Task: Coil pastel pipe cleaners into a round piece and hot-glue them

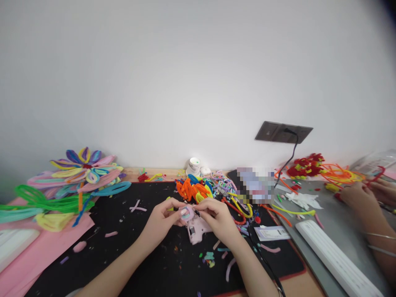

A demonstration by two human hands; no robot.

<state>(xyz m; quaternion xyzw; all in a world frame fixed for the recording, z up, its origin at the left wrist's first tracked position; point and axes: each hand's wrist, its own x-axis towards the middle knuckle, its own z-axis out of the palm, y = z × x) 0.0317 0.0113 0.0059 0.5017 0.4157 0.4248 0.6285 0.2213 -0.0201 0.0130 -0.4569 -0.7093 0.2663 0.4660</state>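
In the middle of the black mat, my left hand (165, 216) is closed on a small pastel pipe-cleaner piece (187, 213), coiled and pinkish-lilac. Close beside it, my right hand (216, 214) has its fingertips pinched together at that piece's edge; what lies between them is too small to name. A small dark bit (197, 213) shows at these fingertips. Under both hands sits a pale pink plastic device (195, 232), partly covered by them. Just behind are bundles of orange pipe cleaners (192, 189), with blue and yellow ones around.
Pipe-cleaner flowers (88, 167) and green loops (52, 198) lie at left on pink sheets (58, 247). A white tub (194, 165) stands by the wall. Scraps litter the mat (130, 255). A black cable (266, 255) runs at right, where another person's hands (360, 202) work beside a white power strip (337, 258).
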